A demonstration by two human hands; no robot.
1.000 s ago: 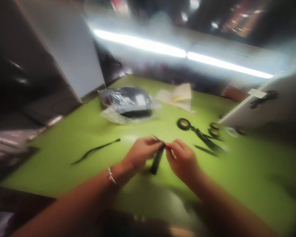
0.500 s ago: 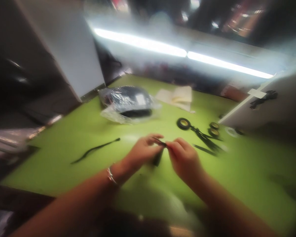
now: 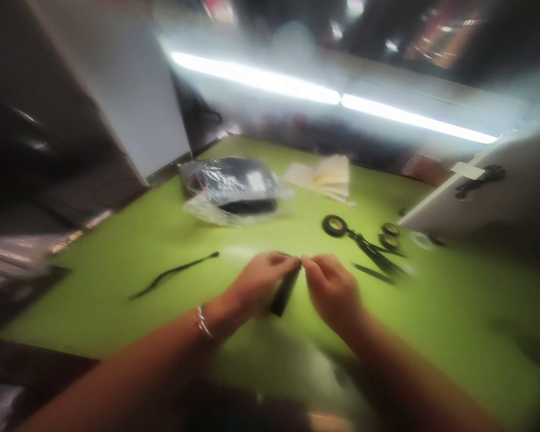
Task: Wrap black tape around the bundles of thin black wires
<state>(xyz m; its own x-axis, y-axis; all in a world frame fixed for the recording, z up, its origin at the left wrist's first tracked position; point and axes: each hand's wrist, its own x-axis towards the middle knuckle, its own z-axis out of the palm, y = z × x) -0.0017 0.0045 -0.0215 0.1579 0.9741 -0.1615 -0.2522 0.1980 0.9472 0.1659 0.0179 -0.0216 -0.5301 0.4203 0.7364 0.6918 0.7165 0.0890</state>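
Observation:
My left hand (image 3: pixel 263 277), with a light bracelet at the wrist, pinches the upper end of a dark strip (image 3: pixel 284 295) that hangs down and tilts left over the green table (image 3: pixel 234 348). My right hand (image 3: pixel 333 288) is closed, its thumb and fingertips meeting at the same upper end of the strip, close to the left fingertips. Whatever lies between those right fingertips is too small to tell. Left of my hands, a thin black strap (image 3: pixel 173 271) lies on the table.
A clear plastic bag (image 3: pixel 234 186) with dark contents lies behind my hands, beside pale papers (image 3: pixel 326 178). To the right are a black tape roll (image 3: pixel 334 225), several black straps (image 3: pixel 378 255), smaller rolls (image 3: pixel 389 241) and a white ring (image 3: pixel 422 240).
The dark strip shows more of its length below my left hand, and its lower end has moved down and left. My left fingers are more curled. Both hands stay close together.

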